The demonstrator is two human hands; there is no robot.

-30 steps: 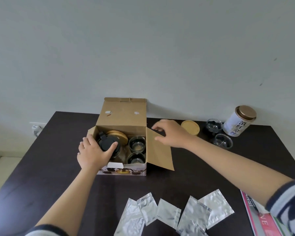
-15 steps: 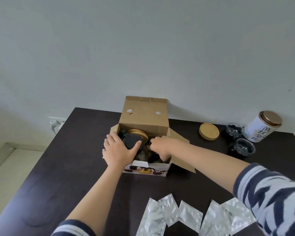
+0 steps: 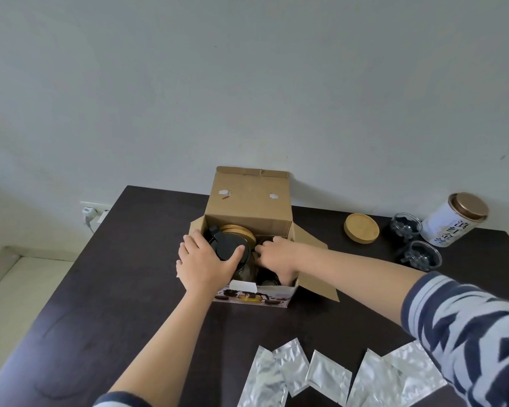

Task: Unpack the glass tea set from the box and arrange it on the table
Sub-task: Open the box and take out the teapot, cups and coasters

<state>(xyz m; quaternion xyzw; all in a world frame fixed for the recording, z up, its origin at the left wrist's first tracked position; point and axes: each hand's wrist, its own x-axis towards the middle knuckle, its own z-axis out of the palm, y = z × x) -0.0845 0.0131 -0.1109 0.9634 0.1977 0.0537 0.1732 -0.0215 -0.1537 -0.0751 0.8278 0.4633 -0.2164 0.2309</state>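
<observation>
An open cardboard box [image 3: 247, 207] stands on the dark table [image 3: 124, 277], its lid flap upright at the back. Inside sits a glass teapot with a black lid [image 3: 228, 245], and behind it wooden coasters [image 3: 237, 232]. My left hand [image 3: 203, 264] grips the teapot, thumb across the lid. My right hand [image 3: 276, 255] reaches into the box's right half, fingers against the teapot's side; what the fingers hold is hidden. A glass cup [image 3: 268, 282] shows in the box below that hand. Two glass cups [image 3: 406, 226] [image 3: 422, 255] and a wooden coaster [image 3: 361, 229] stand on the table to the right.
A white tea tin with a bronze lid [image 3: 453, 223] stands at the far right. Several silver foil packets [image 3: 329, 376] lie along the near edge. A wall socket with a plug [image 3: 90, 214] is left of the table. The wall is close behind the box.
My right hand has come off the box's right flap and gone down into the box beside the teapot. My left hand stays on the teapot. The view has shifted left.
</observation>
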